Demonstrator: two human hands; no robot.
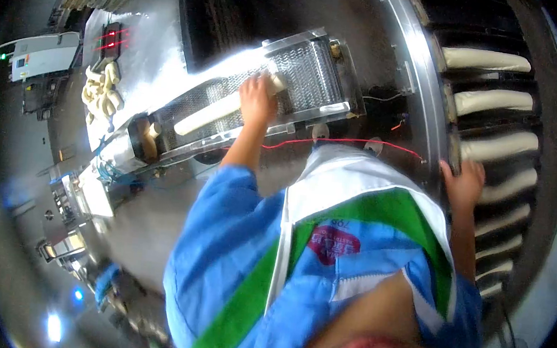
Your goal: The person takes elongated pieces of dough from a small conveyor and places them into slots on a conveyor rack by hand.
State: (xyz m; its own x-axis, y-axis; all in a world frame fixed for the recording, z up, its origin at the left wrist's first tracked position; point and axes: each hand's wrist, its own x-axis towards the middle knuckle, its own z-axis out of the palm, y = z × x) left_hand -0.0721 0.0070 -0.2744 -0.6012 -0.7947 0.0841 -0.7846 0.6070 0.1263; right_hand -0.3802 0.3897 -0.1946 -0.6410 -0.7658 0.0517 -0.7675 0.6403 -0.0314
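My left hand (257, 101) lies over a long pale dough roll (207, 115) on a metal mesh conveyor (311, 76), its fingers wrapped across the roll near the far end. My right hand (464, 184) is at the near rim of a dark baking tray (459, 148) on my right. Its thumb sits on one side of the rim and the curled fingers on the other, beside the dough rolls. Several more dough rolls (493, 103) lie side by side in the tray's dark grooves.
A pile of dough pieces (102, 90) rests on a shiny metal table (146, 47) to the left. Past it stands a grey machine (45, 57). A curved metal rail (417, 53) runs beside the tray. A red cord (342, 140) crosses near my feet.
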